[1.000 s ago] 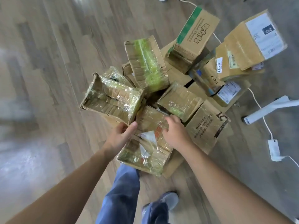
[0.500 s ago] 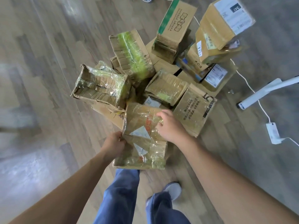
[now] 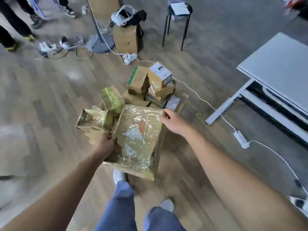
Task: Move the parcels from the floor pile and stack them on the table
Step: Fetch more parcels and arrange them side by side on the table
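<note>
A worn cardboard parcel (image 3: 138,140) wrapped in shiny clear tape hangs above the floor between my hands. My left hand (image 3: 105,144) grips its left edge. Its far right corner is held by my right hand (image 3: 171,122). Behind it lies the floor pile (image 3: 150,90) of several brown parcels, some taped green, some with white labels. The grey table (image 3: 280,67) stands at the right, its top bare in the visible part.
A white cable (image 3: 203,100) and power strip (image 3: 240,139) run across the floor between pile and table. A black stool (image 3: 178,15), an upright carton (image 3: 125,39), a lamp base (image 3: 102,42) and people's legs (image 3: 15,22) are at the back.
The taped parcel has come up off the pile in both hands. My view has risen and pulled back, so the table and the room's far side now show.
</note>
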The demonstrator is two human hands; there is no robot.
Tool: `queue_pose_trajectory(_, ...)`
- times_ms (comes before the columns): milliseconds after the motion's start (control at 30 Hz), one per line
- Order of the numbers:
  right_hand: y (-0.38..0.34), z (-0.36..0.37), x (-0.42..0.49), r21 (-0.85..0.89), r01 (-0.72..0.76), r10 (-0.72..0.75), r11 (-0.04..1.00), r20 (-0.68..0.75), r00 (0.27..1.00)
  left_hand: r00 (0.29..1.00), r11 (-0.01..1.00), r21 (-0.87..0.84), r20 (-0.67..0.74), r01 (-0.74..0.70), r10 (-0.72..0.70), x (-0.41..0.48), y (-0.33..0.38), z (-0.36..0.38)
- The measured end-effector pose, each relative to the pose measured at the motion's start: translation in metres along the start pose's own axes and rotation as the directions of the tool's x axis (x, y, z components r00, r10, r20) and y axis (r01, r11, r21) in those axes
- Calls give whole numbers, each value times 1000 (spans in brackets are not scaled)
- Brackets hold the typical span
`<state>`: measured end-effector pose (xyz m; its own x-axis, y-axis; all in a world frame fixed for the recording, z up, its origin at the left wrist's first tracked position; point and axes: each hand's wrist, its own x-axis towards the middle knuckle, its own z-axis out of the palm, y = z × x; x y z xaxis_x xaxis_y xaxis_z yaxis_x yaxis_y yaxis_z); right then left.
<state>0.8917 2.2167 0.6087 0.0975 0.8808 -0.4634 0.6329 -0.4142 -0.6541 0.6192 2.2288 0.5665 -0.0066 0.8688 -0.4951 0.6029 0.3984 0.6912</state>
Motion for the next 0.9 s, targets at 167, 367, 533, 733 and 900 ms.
queue_pose_trajectory(167, 31, -112, -68, 238, 18, 21, 971, -158, 987, 981, 988, -4, 116, -154, 153, -18, 106, 50)
queue_pose_trajectory(367, 80, -192, -128, 246, -43, 130, 968, -347, 929, 928, 970, -62, 282, -234, 242, -41, 200, 126)
queue_pose_trajectory(533, 116, -239, -156, 407, -59, 281, 912, -513, 811, 836, 880, -61, 289, -471, 467, -52, 266, 188)
queue_pose_trajectory(733, 163, -316, -174, 528, -156, 493, 835, -591, 638, 562, 611, -130, 281, -781, 778, -52, 353, 264)
queue_pose_trajectory(900, 186, -375, -187, 556, -223, 591, 801, -672, 446, 197, 247, -174, 261, -953, 945, -64, 429, 326)
